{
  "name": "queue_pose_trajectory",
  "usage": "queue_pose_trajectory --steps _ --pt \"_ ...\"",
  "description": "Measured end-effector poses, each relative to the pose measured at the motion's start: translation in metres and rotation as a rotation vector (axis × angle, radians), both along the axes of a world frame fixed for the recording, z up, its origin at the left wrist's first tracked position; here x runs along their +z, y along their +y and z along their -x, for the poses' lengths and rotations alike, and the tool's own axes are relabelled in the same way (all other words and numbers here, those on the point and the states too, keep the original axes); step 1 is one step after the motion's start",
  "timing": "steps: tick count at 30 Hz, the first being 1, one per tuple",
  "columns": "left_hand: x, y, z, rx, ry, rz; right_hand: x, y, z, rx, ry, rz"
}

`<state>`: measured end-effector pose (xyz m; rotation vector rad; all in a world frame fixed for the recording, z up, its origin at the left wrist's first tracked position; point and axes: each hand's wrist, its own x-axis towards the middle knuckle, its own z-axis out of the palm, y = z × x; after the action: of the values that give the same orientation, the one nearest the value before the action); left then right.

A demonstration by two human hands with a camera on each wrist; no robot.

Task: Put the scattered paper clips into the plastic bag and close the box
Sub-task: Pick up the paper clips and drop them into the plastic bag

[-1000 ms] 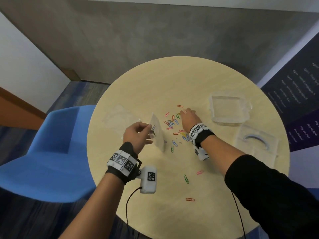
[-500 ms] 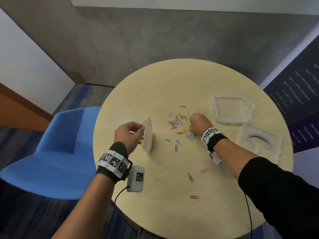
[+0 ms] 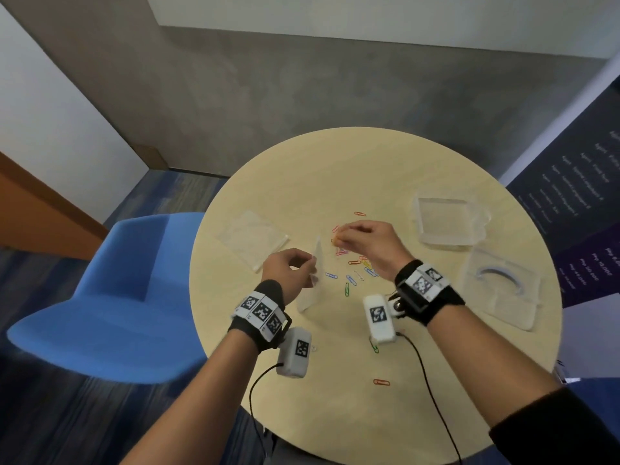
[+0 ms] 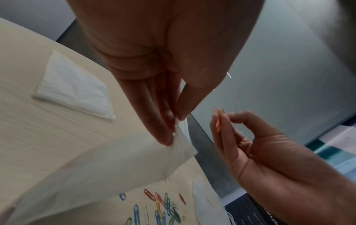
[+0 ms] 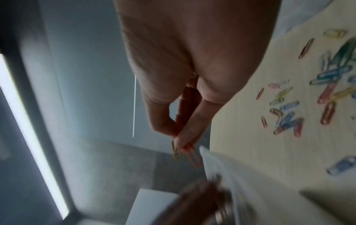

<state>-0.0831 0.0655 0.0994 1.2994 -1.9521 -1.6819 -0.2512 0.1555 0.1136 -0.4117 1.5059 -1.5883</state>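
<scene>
Beside the upright clear plastic bag (image 3: 313, 280), pinched by the left hand (image 3: 288, 270), the right hand (image 3: 367, 241) pinches orange and yellow paper clips (image 5: 185, 152); most coloured clips (image 3: 352, 273) remain scattered, transparent box (image 3: 449, 219) unclosed.

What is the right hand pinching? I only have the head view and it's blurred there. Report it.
Observer: In the right wrist view, the right hand pinches a red paper clip and a yellow paper clip together at its fingertips.
Operator: Now tell me how the left hand has the plastic bag.
Observer: In the left wrist view, the left hand pinches the top edge of the plastic bag between thumb and fingers.
Operator: Check whether those clips are inside the bag.
Observer: Not yet. The left wrist view shows them held beside the bag's top corner, with a gap between.
</scene>
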Motion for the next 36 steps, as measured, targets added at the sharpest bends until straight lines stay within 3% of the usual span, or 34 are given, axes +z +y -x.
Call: queue_pose_trajectory --steps 3,7,11,20,23,25,27,31,36 --pt "0.001 -0.002 0.002 -0.018 0.017 0.018 -0.011 -0.003 -0.033 0.042 0.067 0.005" --pt "-0.002 -0.008 -0.003 0.000 0.001 0.042 -0.026 -0.005 -0.046 0.003 0.329 -0.133" --pt "-0.009 -0.015 -0.007 0.010 -0.005 0.009 -0.025 -0.010 -0.047 0.155 0.514 -0.315" --pt "-0.006 -0.025 -0.005 -0.024 -0.047 0.052 -0.009 -0.022 -0.039 0.298 0.680 -0.448" --pt "-0.003 -0.031 -0.008 -0.011 -0.056 0.066 -0.003 -0.023 -0.020 0.296 0.496 -0.268" --pt "-0.002 -0.036 -0.011 0.004 -0.063 0.066 -0.016 -0.032 0.011 0.129 0.634 -0.298" --pt "-0.002 -0.041 -0.016 0.025 -0.069 0.061 -0.045 -0.043 0.049 0.071 0.914 -0.502" --pt "-0.003 -0.045 -0.027 0.094 -0.044 0.025 -0.105 -0.066 0.090 0.300 1.000 -0.879" --pt "-0.005 -0.045 -0.031 0.122 -0.052 0.029 -0.128 -0.089 0.068 0.413 1.231 -0.922"
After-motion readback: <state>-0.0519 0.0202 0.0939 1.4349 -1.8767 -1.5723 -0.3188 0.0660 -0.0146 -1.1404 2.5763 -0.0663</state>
